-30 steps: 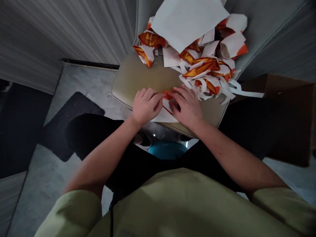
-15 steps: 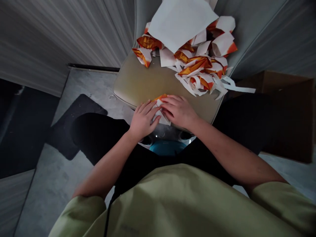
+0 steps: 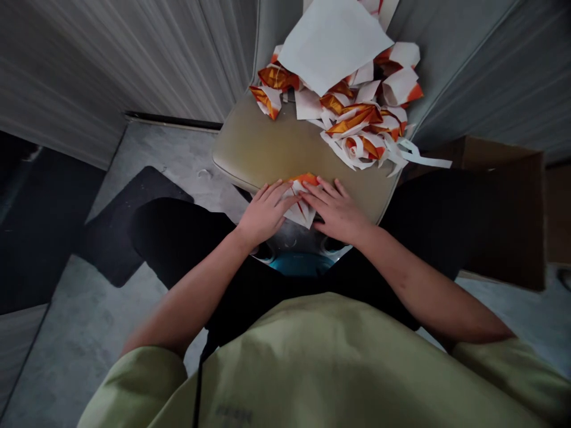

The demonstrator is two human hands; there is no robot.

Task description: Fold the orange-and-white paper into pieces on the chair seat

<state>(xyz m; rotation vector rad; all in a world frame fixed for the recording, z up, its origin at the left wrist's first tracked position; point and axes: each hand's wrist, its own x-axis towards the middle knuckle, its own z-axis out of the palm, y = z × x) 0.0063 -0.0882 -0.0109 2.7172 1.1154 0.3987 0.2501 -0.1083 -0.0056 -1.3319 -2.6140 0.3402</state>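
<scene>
A folded sheet of white paper (image 3: 301, 208) with an orange-gold upper edge lies at the front edge of the beige chair seat (image 3: 250, 142). My left hand (image 3: 265, 217) rests on its left side, fingers stretched out flat with the tips on the paper. From the right, my right hand (image 3: 334, 208) touches the paper with its fingers spread. Red crease-like lines show on the white face between both hands. Its outer corners are partly hidden under my fingers.
Several folded white and orange-gold paper pieces (image 3: 357, 119) and white strips (image 3: 422, 156) are heaped at the back of the seat, under a large white sheet (image 3: 332, 44). A cardboard box (image 3: 504, 220) stands at the right, a dark mat (image 3: 134, 220) lies on the floor left.
My right hand's fingers have spread apart and shifted right, showing more of the paper's white face and red lines. The view has shifted slightly.
</scene>
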